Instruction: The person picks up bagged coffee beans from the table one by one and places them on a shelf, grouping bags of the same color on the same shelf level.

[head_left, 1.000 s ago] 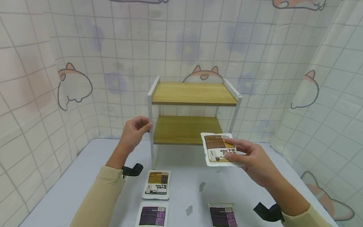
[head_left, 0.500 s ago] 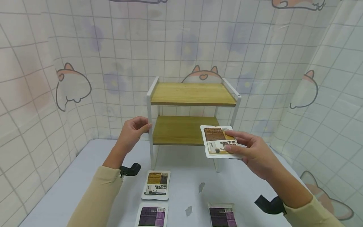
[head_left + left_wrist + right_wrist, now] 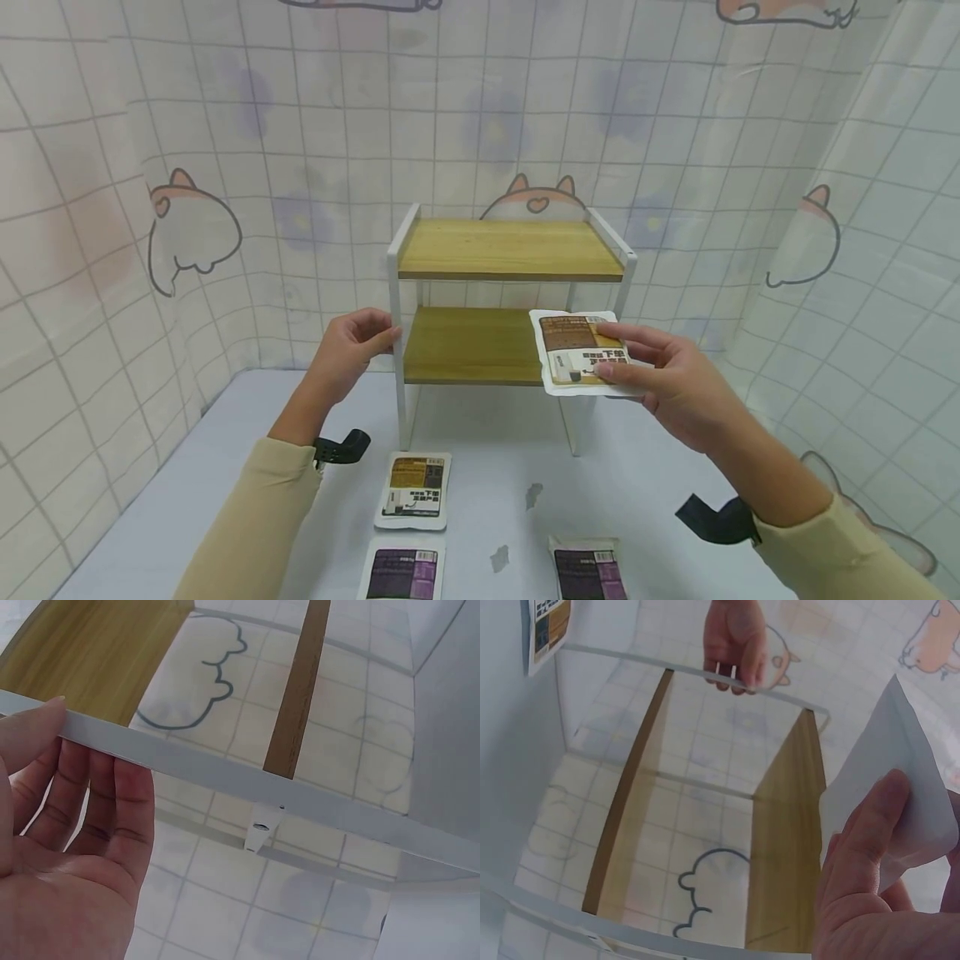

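My right hand (image 3: 678,385) pinches a flat white-edged food pouch (image 3: 573,352) with a brown and yellow label. It is held in front of the right end of the lower wooden board (image 3: 472,350). Its plain white back (image 3: 877,765) faces the right wrist camera. My left hand (image 3: 347,354) grips the left front post of a two-tier shelf (image 3: 510,250). In the left wrist view the thumb lies on one side of the white post (image 3: 202,765), the fingers on the other.
A yellow-brown pouch (image 3: 412,492) lies before the shelf's left leg. Nearer are two purple-labelled pouches, one on the left (image 3: 401,573) and one on the right (image 3: 590,573), both cut off by the frame. Grey patches (image 3: 500,558) mark the white table. A gridded curtain (image 3: 337,125) hangs behind.
The right hand has risen with the pouch, from below the lower board's front edge to the board's height. The left hand keeps its grip on the post.
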Demonstrator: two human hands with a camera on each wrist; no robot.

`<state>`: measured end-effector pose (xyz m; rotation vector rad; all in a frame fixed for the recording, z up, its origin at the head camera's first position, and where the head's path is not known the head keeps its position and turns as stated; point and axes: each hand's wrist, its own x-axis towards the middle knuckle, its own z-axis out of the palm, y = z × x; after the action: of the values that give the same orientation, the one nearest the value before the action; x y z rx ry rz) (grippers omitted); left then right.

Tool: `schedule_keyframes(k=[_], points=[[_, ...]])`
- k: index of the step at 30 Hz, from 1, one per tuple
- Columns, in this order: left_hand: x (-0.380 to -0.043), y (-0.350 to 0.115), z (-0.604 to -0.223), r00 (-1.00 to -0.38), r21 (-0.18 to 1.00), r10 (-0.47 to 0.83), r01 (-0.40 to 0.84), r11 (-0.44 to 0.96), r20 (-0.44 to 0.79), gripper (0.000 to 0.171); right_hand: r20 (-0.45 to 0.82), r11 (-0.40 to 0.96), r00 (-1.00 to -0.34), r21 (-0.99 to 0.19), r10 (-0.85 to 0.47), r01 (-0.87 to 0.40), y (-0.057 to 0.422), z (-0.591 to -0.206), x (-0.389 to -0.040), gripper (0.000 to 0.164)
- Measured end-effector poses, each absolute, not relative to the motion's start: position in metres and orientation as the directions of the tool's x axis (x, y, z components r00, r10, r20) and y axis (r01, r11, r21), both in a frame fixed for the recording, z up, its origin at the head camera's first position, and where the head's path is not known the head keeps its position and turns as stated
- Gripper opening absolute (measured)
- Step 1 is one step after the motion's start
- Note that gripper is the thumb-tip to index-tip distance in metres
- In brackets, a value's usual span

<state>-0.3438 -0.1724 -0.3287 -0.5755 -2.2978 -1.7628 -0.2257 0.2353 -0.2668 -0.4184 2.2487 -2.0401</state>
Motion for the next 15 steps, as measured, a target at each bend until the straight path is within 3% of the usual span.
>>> schedule_keyframes(k=[15], points=[[-0.343, -0.173, -0.328, -0.903, 0.877, 0.197, 0.421, 0.234, 0.381, 0.030, 0.148, 0.071, -0.965, -0.983, -0.217, -0.167, 0.236, -0.243, -0.231, 0.056]])
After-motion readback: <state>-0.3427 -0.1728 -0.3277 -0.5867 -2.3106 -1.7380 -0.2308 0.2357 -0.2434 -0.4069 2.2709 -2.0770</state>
